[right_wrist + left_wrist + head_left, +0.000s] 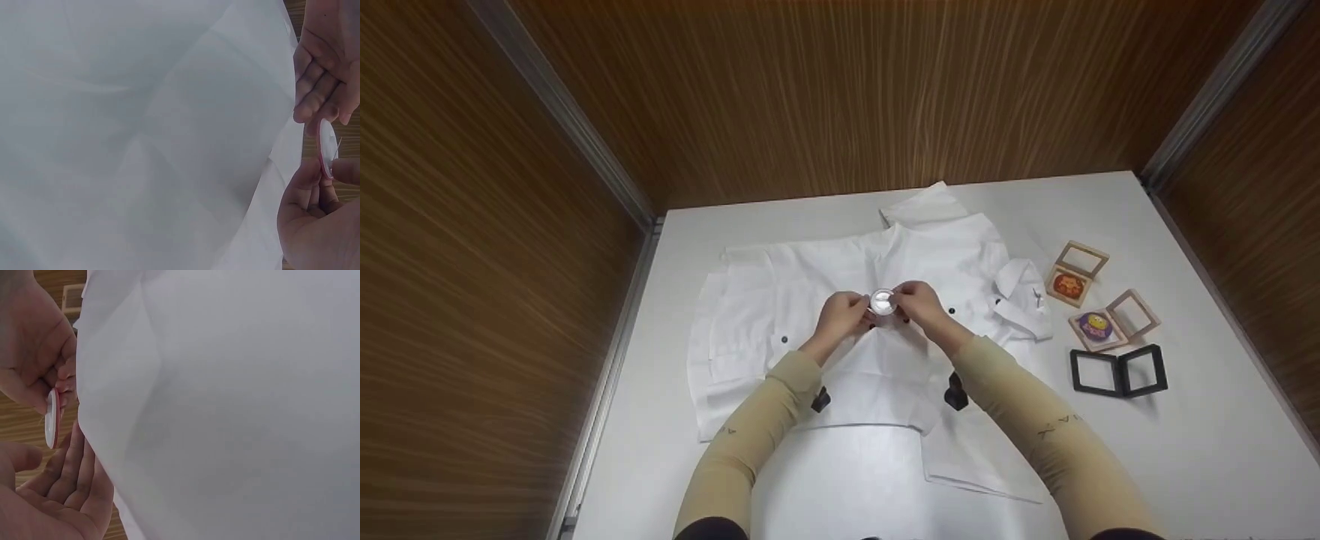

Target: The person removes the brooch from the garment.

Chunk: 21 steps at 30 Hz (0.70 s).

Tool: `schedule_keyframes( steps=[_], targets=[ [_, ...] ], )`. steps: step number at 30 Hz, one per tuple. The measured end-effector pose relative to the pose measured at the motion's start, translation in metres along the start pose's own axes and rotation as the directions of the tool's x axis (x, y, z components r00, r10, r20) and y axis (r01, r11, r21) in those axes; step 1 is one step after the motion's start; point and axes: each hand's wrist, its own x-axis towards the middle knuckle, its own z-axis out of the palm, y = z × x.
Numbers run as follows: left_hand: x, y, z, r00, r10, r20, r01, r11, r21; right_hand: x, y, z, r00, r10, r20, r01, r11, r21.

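A round pin badge [883, 301] is held over a white shirt [810, 277], its pale, shiny back up. In the right wrist view the badge [326, 147] is edge-on, with a red rim and a thin pin sticking out of its back. My right hand [921, 306] pinches it between thumb and fingers. My left hand [840, 315] is at the other side, fingers fairly straight; in the left wrist view its thumb [22, 455] stands apart from the badge. The shirt lies spread on the table, with dark buttons showing.
On the right of the white table [1207, 442] stand an opened wooden frame with an orange badge [1069, 285], another with a purple badge [1095, 325], and an opened black frame [1119, 371]. Wood-grain panels [840, 97] enclose the table at the back and sides.
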Motion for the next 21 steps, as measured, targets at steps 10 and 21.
schedule_keyframes(
  steps=[10,21],
  targets=[
    [-0.0007,0.0015,0.0004,0.999,0.014,-0.032,-0.012,0.998,0.066,-0.0021,0.0002,0.0002,1.000,-0.013,0.017,0.012,0.999,0.030],
    [-0.0010,0.0026,0.0051,0.999,-0.026,-0.045,0.030,0.995,0.091,-0.0010,0.0030,0.0051,0.999,0.023,0.029,-0.024,0.998,0.050]
  ],
)
